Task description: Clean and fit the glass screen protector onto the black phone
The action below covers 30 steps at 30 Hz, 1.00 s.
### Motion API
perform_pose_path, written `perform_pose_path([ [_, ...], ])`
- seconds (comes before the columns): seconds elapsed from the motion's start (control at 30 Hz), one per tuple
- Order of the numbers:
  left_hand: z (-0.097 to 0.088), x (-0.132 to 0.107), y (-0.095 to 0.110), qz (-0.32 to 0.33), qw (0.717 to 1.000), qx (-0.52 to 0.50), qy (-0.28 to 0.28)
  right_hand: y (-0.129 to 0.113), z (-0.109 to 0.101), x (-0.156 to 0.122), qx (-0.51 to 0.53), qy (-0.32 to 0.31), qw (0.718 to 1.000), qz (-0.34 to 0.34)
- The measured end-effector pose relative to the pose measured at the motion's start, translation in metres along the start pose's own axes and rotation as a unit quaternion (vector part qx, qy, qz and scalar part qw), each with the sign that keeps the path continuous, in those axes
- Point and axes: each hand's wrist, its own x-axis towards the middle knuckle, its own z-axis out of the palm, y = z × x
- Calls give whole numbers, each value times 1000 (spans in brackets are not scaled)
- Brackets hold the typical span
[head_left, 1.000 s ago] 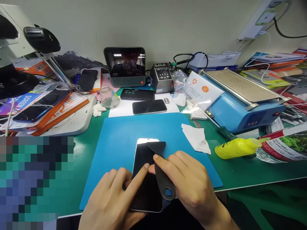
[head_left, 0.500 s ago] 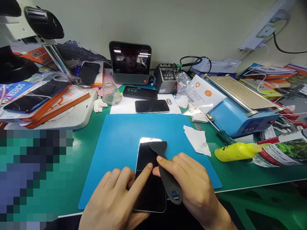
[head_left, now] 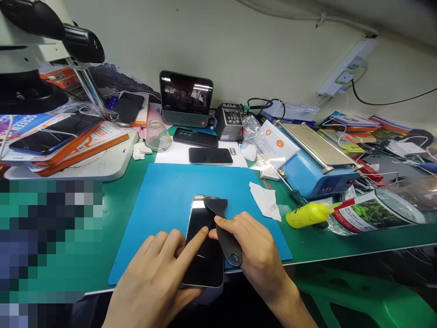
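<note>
Our left hand (head_left: 150, 269) is clasping the phone (head_left: 205, 273) over the near edge of the blue mat (head_left: 164, 187), index finger extending across its screen; our right hand (head_left: 256, 246) is gripping the scraper (head_left: 226, 242), its blade slanting over the phone's top. Apparently we are smoothing the screen; the next stroke is seemingly calling for even pressure.

Fairly bright w/ white glare on held phone (head_left: 210, 262) & display (head_left: 186, 98), R edge stretched, btm-L pixelated.
</note>
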Motion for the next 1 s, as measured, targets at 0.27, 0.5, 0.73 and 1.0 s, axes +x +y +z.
perform_pose_path([
  [0.27,2,1,4,-27,999,-22,-6,4,-3,3,71,-4,997,30],
  [0.5,1,3,6,-39,999,-19,-6,4,-3,10,108,-38,992,46],
  [0.73,2,2,4,-30,999,-18,-25,10,-1,13,102,-60,992,38],
  [1.0,-1,4,5,-38,999,-13,-25,9,0,14,90,-51,994,23],
])
